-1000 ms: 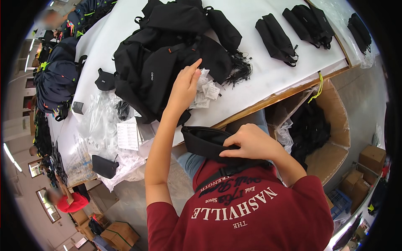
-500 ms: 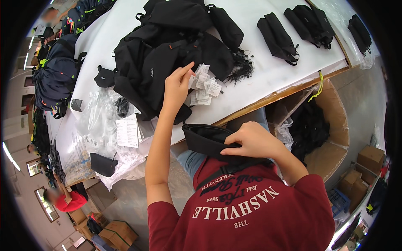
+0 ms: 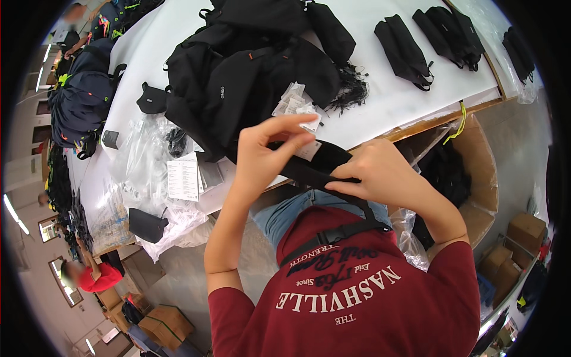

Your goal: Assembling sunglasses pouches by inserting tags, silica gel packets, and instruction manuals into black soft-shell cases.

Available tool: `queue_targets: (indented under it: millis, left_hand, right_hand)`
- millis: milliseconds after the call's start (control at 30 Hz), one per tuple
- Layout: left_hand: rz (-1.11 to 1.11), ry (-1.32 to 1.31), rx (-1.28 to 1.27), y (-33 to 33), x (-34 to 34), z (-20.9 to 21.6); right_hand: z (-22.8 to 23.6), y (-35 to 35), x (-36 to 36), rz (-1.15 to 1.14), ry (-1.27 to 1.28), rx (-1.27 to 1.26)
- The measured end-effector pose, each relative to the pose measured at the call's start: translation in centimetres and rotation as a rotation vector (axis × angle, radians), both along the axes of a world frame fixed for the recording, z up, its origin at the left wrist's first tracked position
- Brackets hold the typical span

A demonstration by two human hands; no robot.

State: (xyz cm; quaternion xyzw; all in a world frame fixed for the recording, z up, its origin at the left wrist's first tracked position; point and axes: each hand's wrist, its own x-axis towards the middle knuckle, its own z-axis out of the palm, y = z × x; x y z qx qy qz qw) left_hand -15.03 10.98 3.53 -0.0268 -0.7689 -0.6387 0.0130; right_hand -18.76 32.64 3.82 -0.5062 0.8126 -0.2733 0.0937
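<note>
My right hand point(image 3: 375, 171) grips the rim of a black zip pouch point(image 3: 310, 175), thumb on the near side, and its mouth gapes toward the table. Over that opening, my left hand point(image 3: 269, 149) pinches a small white paper tag point(image 3: 311, 123) between thumb and fingers. A second white slip point(image 3: 307, 150) shows just below the left thumb, against the dark inside of the pouch. Beyond the left fingertips lies a loose heap of white tags point(image 3: 289, 100) on the table, beside a big pile of black fabric pouches point(image 3: 214, 77).
Black cords point(image 3: 351, 89) lie beside the pile. Further right on the white table point(image 3: 386, 110) are stacked black pouches point(image 3: 401, 50). Clear plastic bags point(image 3: 137, 157) and printed cards point(image 3: 182, 178) lie left. An open carton point(image 3: 482, 160) of black items stands below the table edge.
My left hand has come back from the tag heap to the pouch with a tag in its fingers. The pouch has been raised and moved slightly right in my right hand.
</note>
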Motion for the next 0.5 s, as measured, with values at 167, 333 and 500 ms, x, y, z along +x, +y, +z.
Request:
queue_targets:
  millis: [167, 333, 500]
  left_hand:
    - [0.027, 0.356, -0.383, 0.1, 0.9, 0.8]
    - [0.735, 0.395, 0.196, -0.2, 3.2, -3.4]
    - [0.127, -0.022, 1.083, 3.1, 6.7, -8.0]
  right_hand:
    - [1.1, -0.6, -0.6, 0.036, 0.108, 0.024]
    - [1.6, -1.1, -0.1, -0.119, 0.231, -0.112]
    - [1.2, -2.8, 1.0, -0.028, 0.229, -0.381]
